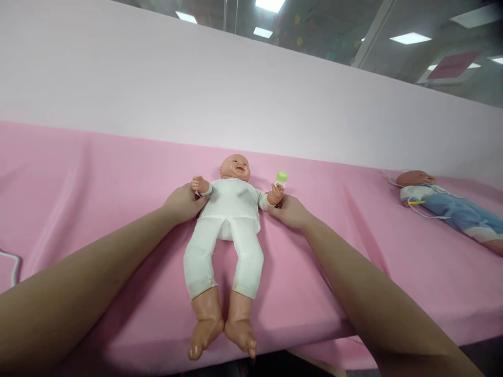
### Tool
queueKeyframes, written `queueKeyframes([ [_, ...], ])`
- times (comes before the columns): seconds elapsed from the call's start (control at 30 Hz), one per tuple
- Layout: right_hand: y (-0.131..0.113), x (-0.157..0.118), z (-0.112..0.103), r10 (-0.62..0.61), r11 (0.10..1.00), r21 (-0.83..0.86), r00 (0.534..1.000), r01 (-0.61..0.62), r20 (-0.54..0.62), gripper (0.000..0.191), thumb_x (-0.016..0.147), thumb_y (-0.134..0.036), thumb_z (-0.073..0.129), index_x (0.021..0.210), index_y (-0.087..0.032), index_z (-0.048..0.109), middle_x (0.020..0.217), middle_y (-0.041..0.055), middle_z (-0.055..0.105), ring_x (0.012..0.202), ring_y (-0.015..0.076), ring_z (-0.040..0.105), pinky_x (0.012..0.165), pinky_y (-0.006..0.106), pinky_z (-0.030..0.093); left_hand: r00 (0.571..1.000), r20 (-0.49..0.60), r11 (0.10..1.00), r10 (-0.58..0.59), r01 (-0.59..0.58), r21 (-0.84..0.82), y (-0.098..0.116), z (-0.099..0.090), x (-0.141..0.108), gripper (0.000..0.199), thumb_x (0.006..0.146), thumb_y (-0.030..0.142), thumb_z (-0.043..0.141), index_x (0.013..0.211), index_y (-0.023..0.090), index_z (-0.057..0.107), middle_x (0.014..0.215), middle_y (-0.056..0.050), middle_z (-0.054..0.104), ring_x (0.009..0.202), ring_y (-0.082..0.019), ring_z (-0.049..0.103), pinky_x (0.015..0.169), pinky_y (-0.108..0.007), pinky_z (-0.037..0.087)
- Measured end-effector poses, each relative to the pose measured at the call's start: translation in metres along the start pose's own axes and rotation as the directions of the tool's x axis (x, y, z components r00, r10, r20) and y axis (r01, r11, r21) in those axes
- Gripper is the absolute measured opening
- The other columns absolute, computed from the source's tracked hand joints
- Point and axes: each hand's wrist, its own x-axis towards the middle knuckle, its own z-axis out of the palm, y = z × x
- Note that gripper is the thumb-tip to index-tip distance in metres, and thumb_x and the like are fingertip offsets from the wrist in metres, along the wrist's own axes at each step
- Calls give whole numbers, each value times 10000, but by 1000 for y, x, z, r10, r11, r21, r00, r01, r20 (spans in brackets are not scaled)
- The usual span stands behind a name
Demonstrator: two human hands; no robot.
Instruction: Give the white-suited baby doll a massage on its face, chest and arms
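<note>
A baby doll (231,201) in a white top and white trousers lies on its back, its bare feet toward me at the table's front edge. My left hand (183,203) is closed around the doll's forearm on the left, near the cuff. On the other side my right hand (290,211) grips the doll's other forearm, below its small hand. Both hands' fingers are partly hidden behind the doll's arms. Just behind the doll's hand on the right stands a small white bottle (282,179) with a light green cap, partly covered by that hand.
A pink cloth (129,173) covers the long table. Far right lies a second doll (444,207) in blue and white clothes, with thin white tubing and a yellow piece on it. A white cord (15,267) shows at the left edge. Behind runs a white wall (196,89) topped by glass.
</note>
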Motion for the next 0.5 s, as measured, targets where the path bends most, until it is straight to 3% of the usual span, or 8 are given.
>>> queueKeyframes([
  [0.5, 4, 2, 1, -11, 998, 62, 1000, 10, 21, 408, 876, -469, 709, 1216, -248, 669, 1228, 72, 732, 1119, 296, 691, 918, 384, 536, 999, -27, 999, 23, -23, -25, 2, -1, -1, 291, 897, 519, 542, 787, 252, 578, 761, -29, 711, 733, -269, 680, 609, -353, 425],
])
